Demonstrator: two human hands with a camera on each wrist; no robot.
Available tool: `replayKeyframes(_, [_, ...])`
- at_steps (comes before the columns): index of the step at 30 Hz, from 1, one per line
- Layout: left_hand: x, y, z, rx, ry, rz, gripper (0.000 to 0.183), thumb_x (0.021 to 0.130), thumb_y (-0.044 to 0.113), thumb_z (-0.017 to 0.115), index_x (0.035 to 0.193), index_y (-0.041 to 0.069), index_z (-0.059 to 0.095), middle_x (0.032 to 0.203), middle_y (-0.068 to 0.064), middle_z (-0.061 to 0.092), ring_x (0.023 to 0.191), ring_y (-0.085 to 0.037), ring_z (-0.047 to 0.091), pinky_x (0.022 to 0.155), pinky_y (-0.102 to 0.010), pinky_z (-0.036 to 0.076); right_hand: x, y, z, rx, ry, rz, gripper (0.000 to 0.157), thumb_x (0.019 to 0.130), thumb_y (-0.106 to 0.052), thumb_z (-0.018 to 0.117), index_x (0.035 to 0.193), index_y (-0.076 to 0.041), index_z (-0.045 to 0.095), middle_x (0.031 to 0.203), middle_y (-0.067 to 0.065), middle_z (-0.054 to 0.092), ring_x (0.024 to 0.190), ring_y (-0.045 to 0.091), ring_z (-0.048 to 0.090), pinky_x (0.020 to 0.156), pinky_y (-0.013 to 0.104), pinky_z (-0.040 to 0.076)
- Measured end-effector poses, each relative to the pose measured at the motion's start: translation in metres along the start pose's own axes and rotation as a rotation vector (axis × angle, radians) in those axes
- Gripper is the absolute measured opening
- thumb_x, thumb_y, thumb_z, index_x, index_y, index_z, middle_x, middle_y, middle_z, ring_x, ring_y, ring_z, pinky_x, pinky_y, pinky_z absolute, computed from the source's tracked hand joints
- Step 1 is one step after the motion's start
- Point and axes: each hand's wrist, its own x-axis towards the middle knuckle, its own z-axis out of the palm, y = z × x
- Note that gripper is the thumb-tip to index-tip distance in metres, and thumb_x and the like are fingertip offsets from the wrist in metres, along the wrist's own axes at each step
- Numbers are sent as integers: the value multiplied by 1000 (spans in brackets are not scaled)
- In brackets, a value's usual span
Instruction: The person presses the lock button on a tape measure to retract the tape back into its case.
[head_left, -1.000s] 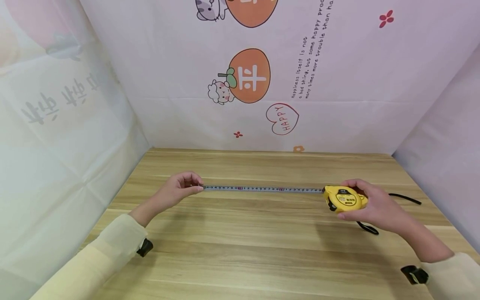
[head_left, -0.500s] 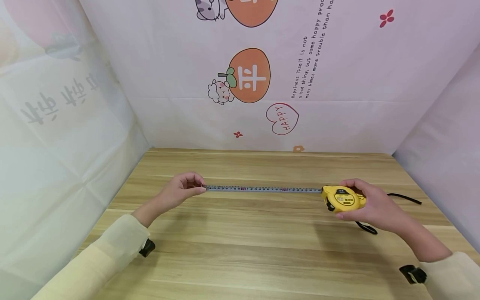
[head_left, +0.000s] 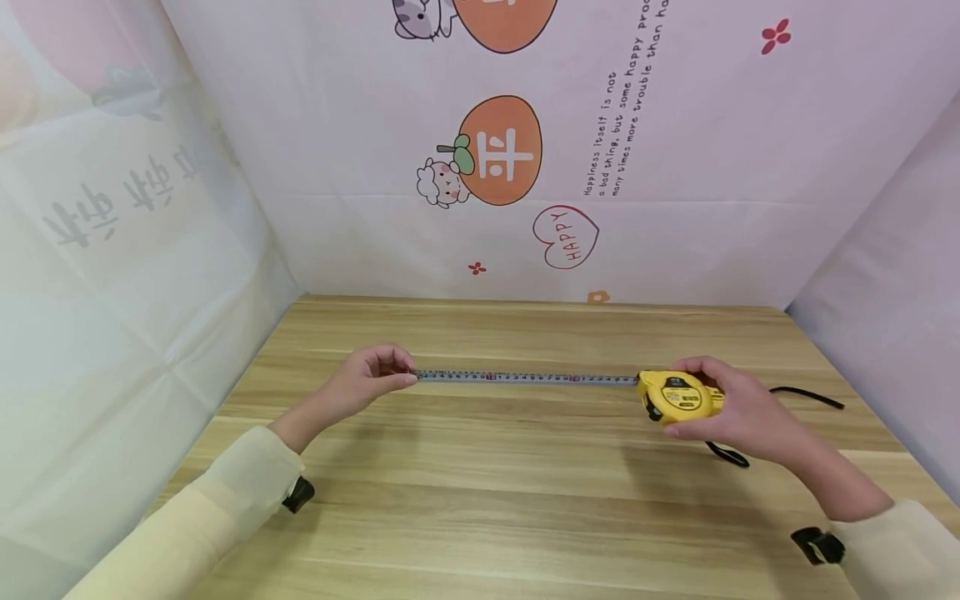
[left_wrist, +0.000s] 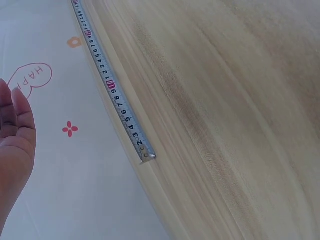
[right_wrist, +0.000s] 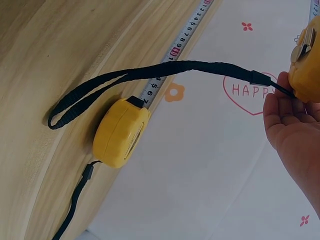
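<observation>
In the head view my left hand (head_left: 367,383) pinches the end of a numbered metal tape blade (head_left: 525,378). My right hand (head_left: 738,412) grips the yellow case of that tape measure (head_left: 678,397), and the blade runs straight between both hands. A black wrist strap (right_wrist: 170,67) hangs in a loop from the held case in the right wrist view. There a second yellow tape measure (right_wrist: 120,132) lies on the wooden table, its blade (left_wrist: 120,102) pulled out flat. The left wrist view shows that blade's metal end hook (left_wrist: 146,157); the pinched tip is hidden there.
The wooden table (head_left: 480,500) meets a white printed cloth backdrop (head_left: 375,250) at its far edge. White cloth walls rise left and right. A black strap (head_left: 813,397) trails to the right on the table.
My right hand has moved slightly left with the case, and my left hand slightly right with the blade's end. The stretch of blade between them has become shorter.
</observation>
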Motion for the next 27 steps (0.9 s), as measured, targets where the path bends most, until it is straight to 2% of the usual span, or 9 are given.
replayKeyframes(4, [1, 0, 2, -3, -1, -2, 17, 94, 13, 66, 105, 1, 63, 100, -13, 62, 91, -33, 59, 76, -29, 52, 1, -1, 2, 4, -1, -7, 72, 72, -25, 89, 127, -2, 50, 111, 14, 57, 88, 20, 56, 67, 27, 52])
replayKeyframes(7, [1, -1, 2, 1, 1, 5, 16, 94, 12, 66, 105, 1, 62, 100, -12, 62, 90, -29, 60, 76, -29, 52, 2, -1, 3, 0, 4, -14, 71, 71, -25, 89, 126, -1, 50, 110, 13, 58, 88, 20, 56, 67, 27, 52])
replayKeyframes(14, [2, -3, 4, -3, 2, 17, 15, 94, 12, 66, 104, 2, 63, 100, -11, 63, 90, -29, 60, 76, -29, 53, 4, -4, 6, -4, 3, -19, 72, 71, -27, 89, 126, -1, 50, 111, 13, 58, 88, 21, 56, 68, 27, 51])
replayKeyframes(21, [1, -1, 5, -3, 12, 9, 14, 94, 13, 66, 104, 3, 63, 99, -10, 63, 87, -22, 60, 76, -29, 53, 6, -5, 9, 9, 3, -31, 71, 71, -27, 89, 125, -1, 50, 111, 13, 58, 89, 21, 56, 69, 26, 52])
replayKeyframes(27, [3, -2, 7, -7, 16, 27, 14, 94, 12, 66, 103, 2, 64, 99, -11, 63, 87, -23, 60, 76, -30, 53, 7, -6, 10, 12, 4, -17, 71, 72, -27, 89, 126, -1, 50, 113, 13, 58, 90, 22, 56, 69, 26, 52])
